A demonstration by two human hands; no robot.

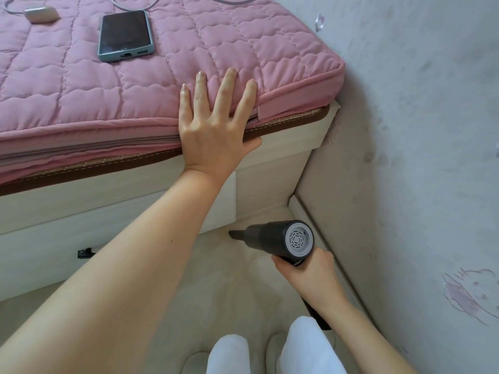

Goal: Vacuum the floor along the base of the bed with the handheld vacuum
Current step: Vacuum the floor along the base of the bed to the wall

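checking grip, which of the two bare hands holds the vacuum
The right hand grips the dark grey handheld vacuum; the left hand lies flat on the pink quilted mattress.

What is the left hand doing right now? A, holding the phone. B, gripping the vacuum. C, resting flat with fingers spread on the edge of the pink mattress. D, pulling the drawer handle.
C: the left hand lies open with fingers spread over the edge of the pink mattress, while the right hand grips the handheld vacuum near the floor.

A phone point(125, 35) and a white charger point(41, 13) lie on the pink-quilted bed point(81, 98).
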